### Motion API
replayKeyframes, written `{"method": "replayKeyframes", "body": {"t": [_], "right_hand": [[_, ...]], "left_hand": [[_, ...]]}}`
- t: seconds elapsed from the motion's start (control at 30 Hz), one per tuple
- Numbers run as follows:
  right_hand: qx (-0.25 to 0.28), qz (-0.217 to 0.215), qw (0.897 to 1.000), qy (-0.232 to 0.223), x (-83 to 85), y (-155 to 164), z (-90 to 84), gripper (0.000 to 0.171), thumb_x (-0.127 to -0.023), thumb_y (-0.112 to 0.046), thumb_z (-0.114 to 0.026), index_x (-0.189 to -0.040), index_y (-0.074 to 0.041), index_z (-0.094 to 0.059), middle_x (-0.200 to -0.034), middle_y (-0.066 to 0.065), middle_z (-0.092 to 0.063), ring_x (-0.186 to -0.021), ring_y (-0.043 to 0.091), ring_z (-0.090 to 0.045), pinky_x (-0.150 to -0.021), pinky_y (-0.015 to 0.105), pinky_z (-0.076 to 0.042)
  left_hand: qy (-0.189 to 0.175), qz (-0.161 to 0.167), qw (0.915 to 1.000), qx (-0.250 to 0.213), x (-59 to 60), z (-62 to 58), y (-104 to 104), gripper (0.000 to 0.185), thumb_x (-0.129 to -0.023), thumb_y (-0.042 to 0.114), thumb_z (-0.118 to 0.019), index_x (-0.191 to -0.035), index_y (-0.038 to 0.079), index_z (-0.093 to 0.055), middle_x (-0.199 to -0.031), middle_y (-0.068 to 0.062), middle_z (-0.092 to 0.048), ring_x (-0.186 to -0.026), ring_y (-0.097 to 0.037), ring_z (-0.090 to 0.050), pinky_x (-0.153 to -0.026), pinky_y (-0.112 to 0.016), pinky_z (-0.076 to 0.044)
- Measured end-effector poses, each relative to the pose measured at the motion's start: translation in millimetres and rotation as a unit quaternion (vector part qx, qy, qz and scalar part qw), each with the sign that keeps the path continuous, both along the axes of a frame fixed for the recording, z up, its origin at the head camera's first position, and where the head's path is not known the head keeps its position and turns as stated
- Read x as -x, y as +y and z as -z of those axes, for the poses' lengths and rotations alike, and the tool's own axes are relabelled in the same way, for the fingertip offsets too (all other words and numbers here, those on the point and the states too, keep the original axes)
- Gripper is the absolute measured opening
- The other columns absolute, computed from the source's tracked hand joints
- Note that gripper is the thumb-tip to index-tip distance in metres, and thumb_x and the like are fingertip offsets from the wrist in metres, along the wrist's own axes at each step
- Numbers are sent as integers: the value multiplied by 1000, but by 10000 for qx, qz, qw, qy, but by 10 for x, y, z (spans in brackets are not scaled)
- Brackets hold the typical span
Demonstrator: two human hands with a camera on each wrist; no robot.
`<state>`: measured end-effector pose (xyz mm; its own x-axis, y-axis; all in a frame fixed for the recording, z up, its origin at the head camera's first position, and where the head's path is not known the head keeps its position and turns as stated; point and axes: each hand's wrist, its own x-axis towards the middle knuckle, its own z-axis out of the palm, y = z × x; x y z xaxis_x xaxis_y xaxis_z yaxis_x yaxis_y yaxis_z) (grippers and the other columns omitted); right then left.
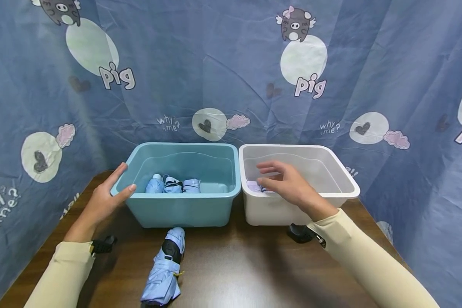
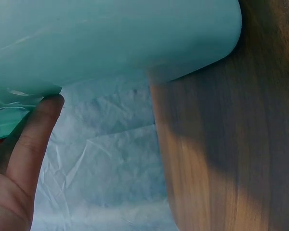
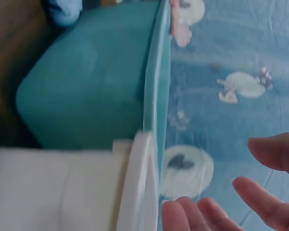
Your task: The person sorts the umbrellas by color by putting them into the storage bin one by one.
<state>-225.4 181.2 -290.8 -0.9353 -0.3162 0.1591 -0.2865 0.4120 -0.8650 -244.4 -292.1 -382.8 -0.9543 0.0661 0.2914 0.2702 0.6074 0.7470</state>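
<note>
My left hand (image 1: 102,203) is at the left rim of a teal plastic bin (image 1: 181,209), its fingers fairly straight and touching the edge. Inside that bin lie several light-blue folded bundles, among them a rolled one (image 1: 191,185) with a strap. Over the white bin (image 1: 282,211) my right hand (image 1: 288,182) hovers with loosely bent, spread fingers and nothing in them. Partly hidden below it is a lilac bundle (image 1: 253,185) in the white bin. A folded light-blue umbrella (image 1: 162,273) lies on the table in front of the teal bin.
Both bins stand side by side, their rims nearly touching, at the back of the brown wooden table (image 1: 231,265). A blue printed curtain (image 1: 231,77) hangs right behind them and down both sides. The left table edge shows in the left wrist view.
</note>
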Motion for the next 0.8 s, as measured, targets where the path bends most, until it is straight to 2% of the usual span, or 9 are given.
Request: {"method": "replayKeyframes", "body": {"t": [0.1, 0.33, 0.53, 0.7, 0.8], "right_hand": [[205, -208, 9995, 78, -35, -111, 22, 42, -89, -11, -68, -129, -2, -57, -125, 20, -60, -108, 33, -63, -85, 37, -54], [749, -633, 9951, -135, -134, -346, 86, 38, -90, -7, -66, -126, 0, -58, -124, 20, -60, -103, 30, -65, -81, 40, -56], [893, -891, 9917, -230, -193, -528, 116, 33, -90, -10, -67, -122, -4, -62, -119, 15, -62, -98, 29, -67, -78, 38, -57], [941, -1319, 9860, -393, -279, -683, 222, 33, -90, -10, -67, -121, -1, -62, -119, 21, -62, -93, 22, -67, -78, 43, -57], [1017, -1468, 9826, -516, -322, -774, 289, 33, -90, -11, -67, -121, 0, -62, -119, 22, -61, -93, 26, -66, -78, 45, -56]], "left_hand": [[-23, -18, 10000, 30, 14, -4, -6, 77, -94, 38, -59, -156, 28, -14, -161, -8, -13, -139, -49, -22, -97, -74, -26], [-171, -30, 9998, -13, -6, -10, -7, 78, -94, 39, -59, -155, 31, -13, -161, -6, -10, -139, -49, -21, -96, -74, -28], [-50, -6, 10000, -72, 25, -44, -5, 77, -94, 39, -59, -155, 33, -13, -161, -4, -11, -139, -48, -21, -97, -74, -26], [-73, 21, 9999, -77, 13, -15, -13, 78, -93, 37, -60, -156, 26, -14, -161, -6, -11, -139, -48, -21, -98, -74, -26], [-72, 16, 9999, -86, 10, -5, -14, 79, -94, 37, -60, -156, 26, -14, -161, -7, -11, -139, -48, -21, -98, -74, -26]]}}
